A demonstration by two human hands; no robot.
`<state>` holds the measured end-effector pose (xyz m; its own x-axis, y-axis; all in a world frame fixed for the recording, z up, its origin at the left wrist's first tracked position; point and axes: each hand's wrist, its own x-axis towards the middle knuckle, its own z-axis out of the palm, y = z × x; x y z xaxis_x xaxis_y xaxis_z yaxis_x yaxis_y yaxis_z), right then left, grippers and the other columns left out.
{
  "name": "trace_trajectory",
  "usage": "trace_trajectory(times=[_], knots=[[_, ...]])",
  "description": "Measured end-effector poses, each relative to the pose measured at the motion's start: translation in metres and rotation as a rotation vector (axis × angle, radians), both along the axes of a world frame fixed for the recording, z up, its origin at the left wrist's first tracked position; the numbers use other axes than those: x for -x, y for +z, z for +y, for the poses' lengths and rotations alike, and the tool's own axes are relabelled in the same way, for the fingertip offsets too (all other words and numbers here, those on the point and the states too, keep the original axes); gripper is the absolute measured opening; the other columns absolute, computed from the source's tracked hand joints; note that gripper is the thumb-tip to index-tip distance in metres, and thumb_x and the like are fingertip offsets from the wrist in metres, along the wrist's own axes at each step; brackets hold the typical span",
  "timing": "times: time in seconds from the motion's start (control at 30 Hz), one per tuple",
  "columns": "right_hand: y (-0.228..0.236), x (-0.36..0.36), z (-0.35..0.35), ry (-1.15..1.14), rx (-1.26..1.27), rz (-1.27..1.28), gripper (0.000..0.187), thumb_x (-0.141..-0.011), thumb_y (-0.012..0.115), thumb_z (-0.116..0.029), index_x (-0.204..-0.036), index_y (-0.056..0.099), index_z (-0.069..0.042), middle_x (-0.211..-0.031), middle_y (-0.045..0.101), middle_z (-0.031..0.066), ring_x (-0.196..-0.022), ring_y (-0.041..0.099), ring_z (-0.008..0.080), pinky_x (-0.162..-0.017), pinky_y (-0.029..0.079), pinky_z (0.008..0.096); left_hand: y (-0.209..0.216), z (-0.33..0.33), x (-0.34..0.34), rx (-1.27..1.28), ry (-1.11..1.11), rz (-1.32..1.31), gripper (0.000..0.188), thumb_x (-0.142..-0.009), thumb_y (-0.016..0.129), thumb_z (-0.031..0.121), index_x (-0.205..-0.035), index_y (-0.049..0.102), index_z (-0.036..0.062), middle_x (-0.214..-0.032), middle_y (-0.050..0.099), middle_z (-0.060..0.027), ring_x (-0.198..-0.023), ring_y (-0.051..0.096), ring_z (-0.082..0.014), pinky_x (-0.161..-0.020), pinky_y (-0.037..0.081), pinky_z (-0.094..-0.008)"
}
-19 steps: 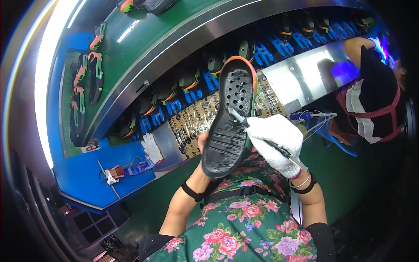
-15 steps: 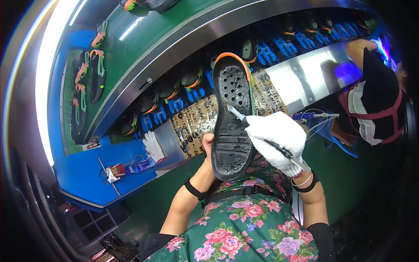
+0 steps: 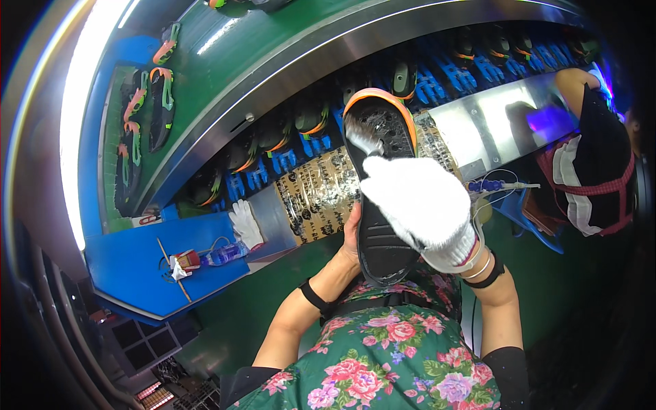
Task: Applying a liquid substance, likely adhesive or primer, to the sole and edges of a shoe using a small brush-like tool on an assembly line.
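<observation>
A black shoe sole (image 3: 387, 251) with an orange rim at its far end is held up in front of me, its inner face with holes and ridges turned toward me. My bare left hand (image 3: 351, 231) grips its left edge, the thumb showing and the fingers hidden behind it. My right hand (image 3: 422, 203), in a white knitted glove, is closed round a brush (image 3: 364, 139). The pale bristles lie against the upper left of the sole, smeared by motion. Most of the brush handle is covered by the glove.
Behind the sole runs a line of shoes on blue holders (image 3: 283, 162). A taped cardboard strip (image 3: 311, 198) covers part of the metal ledge. A white glove (image 3: 246, 224) and a bottle (image 3: 222, 255) lie by the blue table (image 3: 137, 266) at left. Another person (image 3: 591, 164) works at right.
The brush has moved from the middle of the sole up to its far left edge, and my right hand with it. The sole has shifted slightly right and tilted.
</observation>
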<state>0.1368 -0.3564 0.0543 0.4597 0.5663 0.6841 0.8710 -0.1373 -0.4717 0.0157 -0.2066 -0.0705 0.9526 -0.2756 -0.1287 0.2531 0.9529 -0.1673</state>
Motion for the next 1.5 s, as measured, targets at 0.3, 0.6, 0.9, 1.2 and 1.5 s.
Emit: trace_trajectory(times=[0.3,0.6,0.9,1.2,1.5], knots=[[0.000,0.008,0.000,0.009,0.009,0.151,0.044,-0.083,0.070,-0.005,-0.127,0.072,-0.004,-0.125,0.073,0.0150,-0.107,0.071,0.0326,-0.092,0.056,0.0415,-0.013,0.011,0.005,-0.137,0.056,-0.037,0.091,-0.097,0.043,0.076,-0.162,0.033,0.0117,-0.159,0.045,-0.0182,-0.142,0.050,-0.0387,-0.119,0.039,-0.0580],[-0.014,0.020,0.003,-0.020,-0.153,0.206,0.036,-0.081,0.072,-0.004,-0.117,0.076,-0.005,-0.119,0.075,0.0150,-0.102,0.072,0.0320,-0.090,0.057,0.0412,0.014,0.021,0.001,-0.440,0.073,0.026,0.095,-0.097,0.033,0.081,-0.162,0.030,0.0114,-0.159,0.044,-0.0198,-0.142,0.049,-0.0388,-0.119,0.041,-0.0571],[-0.022,0.024,0.011,-0.063,-0.326,0.314,0.025,-0.078,0.078,0.002,-0.102,0.079,-0.004,-0.105,0.078,0.0154,-0.091,0.074,0.0288,-0.080,0.058,0.0380,0.020,0.022,-0.024,-0.606,0.199,0.057,0.096,-0.098,0.038,0.078,-0.162,0.028,0.0080,-0.161,0.040,-0.0162,-0.144,0.044,-0.0360,-0.123,0.032,-0.0538],[-0.030,0.033,0.010,0.036,-0.300,0.387,0.029,-0.081,0.075,0.001,-0.109,0.080,-0.008,-0.110,0.078,0.0137,-0.097,0.074,0.0299,-0.092,0.057,0.0399,0.035,0.006,-0.053,-0.347,0.172,-0.072,0.103,-0.089,0.043,0.086,-0.160,0.034,0.0129,-0.154,0.046,-0.0208,-0.137,0.049,-0.0457,-0.111,0.045,-0.0637],[-0.035,0.038,0.018,0.096,-0.322,0.352,0.028,-0.082,0.076,-0.002,-0.109,0.080,-0.006,-0.111,0.078,0.0139,-0.100,0.074,0.0302,-0.088,0.058,0.0391,0.028,0.017,-0.068,-0.271,0.116,-0.270,0.101,-0.086,0.043,0.090,-0.157,0.040,0.0182,-0.147,0.052,-0.0267,-0.125,0.058,-0.0521,-0.100,0.052,-0.0664]])
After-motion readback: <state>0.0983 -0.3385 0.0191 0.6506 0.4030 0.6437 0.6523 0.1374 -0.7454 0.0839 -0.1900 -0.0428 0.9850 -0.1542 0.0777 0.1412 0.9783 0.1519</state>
